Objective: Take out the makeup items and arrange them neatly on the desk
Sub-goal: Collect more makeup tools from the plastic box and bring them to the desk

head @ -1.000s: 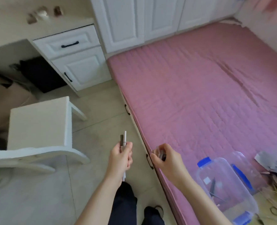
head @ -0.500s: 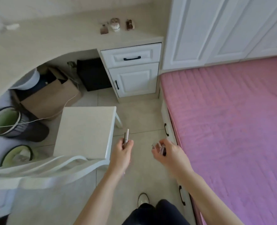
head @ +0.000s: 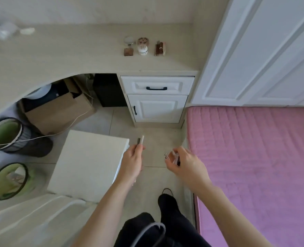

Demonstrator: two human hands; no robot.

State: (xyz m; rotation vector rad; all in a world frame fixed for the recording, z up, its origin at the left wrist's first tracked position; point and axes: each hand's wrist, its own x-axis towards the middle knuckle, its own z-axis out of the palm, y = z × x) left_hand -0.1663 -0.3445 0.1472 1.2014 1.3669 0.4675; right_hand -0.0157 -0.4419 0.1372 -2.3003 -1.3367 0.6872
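My left hand (head: 132,162) grips two slim makeup pencils (head: 140,140), one white and one dark, their tips poking up past my fingers. My right hand (head: 185,164) holds a few small makeup items (head: 172,155), clear and dark, mostly hidden by the fingers. Both hands hang over the floor in front of the beige desk (head: 80,56). On the desk near its right end stand several small makeup items (head: 142,46) in a short row: a round compact, a brown square, a white bottle and a brown bundle.
A white chair (head: 88,163) stands left of my hands. Under the desk sit a cardboard box (head: 58,111), a dark bin (head: 10,134) and a white cord. A white drawer unit (head: 156,98) holds up the desk's right end. The pink bed (head: 254,157) fills the right.
My view has swung left from the bed and the clear box to the desk. Both hands keep hold of their items and have come closer to the desk.
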